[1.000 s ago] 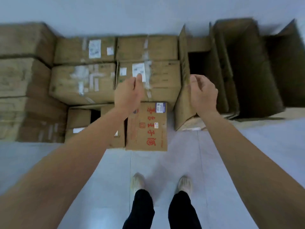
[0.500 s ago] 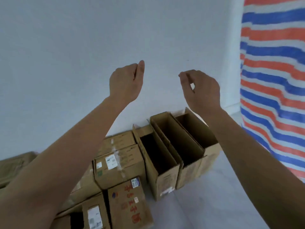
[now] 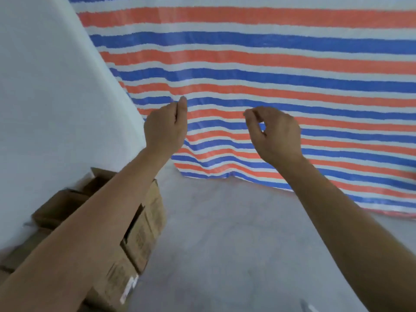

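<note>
Both my arms are raised in front of me, and neither hand holds anything. My left hand point(image 3: 165, 127) is curled into a loose fist with the thumb lying along the index finger. My right hand point(image 3: 275, 134) has its fingers curled, and the thumb and index fingertips meet in a small ring. The two hands are level and about a hand's width apart, in front of a striped tarp.
A red, blue and white striped tarp point(image 3: 281, 70) hangs ahead and reaches the grey floor point(image 3: 225, 244). A white wall point(image 3: 45, 97) is on the left. Open cardboard boxes point(image 3: 139, 233) stand along it at the lower left, under my left forearm.
My view has swung up and to the right, from the stacked boxes to the striped tarp. Both hands keep the same raised, curled pose and hold nothing.
</note>
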{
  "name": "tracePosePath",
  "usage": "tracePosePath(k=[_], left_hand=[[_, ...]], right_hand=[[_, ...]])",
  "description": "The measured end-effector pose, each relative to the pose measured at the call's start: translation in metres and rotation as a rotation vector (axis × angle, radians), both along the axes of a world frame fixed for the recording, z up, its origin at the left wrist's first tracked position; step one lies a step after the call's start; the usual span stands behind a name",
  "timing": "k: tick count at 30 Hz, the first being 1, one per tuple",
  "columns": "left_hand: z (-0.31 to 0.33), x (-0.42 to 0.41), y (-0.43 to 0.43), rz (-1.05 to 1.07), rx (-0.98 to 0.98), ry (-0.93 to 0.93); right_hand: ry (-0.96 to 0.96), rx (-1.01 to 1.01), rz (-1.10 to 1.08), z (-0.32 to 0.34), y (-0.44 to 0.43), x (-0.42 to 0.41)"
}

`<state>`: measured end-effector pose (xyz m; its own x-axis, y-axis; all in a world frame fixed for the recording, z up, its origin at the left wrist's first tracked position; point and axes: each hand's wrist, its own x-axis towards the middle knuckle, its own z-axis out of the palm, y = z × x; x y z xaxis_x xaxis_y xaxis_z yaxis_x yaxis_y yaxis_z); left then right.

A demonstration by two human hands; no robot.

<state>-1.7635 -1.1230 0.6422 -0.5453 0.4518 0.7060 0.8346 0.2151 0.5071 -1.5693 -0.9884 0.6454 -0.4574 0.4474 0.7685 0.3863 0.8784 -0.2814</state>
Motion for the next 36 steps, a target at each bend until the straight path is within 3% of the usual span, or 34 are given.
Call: tracePosePath(k=[5,12,16,24,31,36], left_hand=[[0.008,0.135,0.138,-0.202,0.037,0.110],[0.005,0.346,0.306,-0.500,0.006,0.125],[0.004,0.401,0.361,-0.613,-0.008,0.239],[-0.026,0.444,0.501,-0.736,0.001,0.197],[-0.033,0.551,0.666,-1.071,0.015,0.080],[-0.036,0.700,0.713,-1.348,0.052,0.039]], right_hand=[[0.129,-0.088,-0.221,-0.009,0.089,0.158],[0.104,-0.129,-0.548,-0.019,0.196,0.369],[0.109,-0.131,-0.630,-0.020,0.240,0.421],[0.053,-0.305,-0.723,-0.052,0.334,0.468],[0.058,-0.325,-1.007,-0.055,0.425,0.548],[0.098,-0.241,-1.394,-0.061,0.423,0.652]])
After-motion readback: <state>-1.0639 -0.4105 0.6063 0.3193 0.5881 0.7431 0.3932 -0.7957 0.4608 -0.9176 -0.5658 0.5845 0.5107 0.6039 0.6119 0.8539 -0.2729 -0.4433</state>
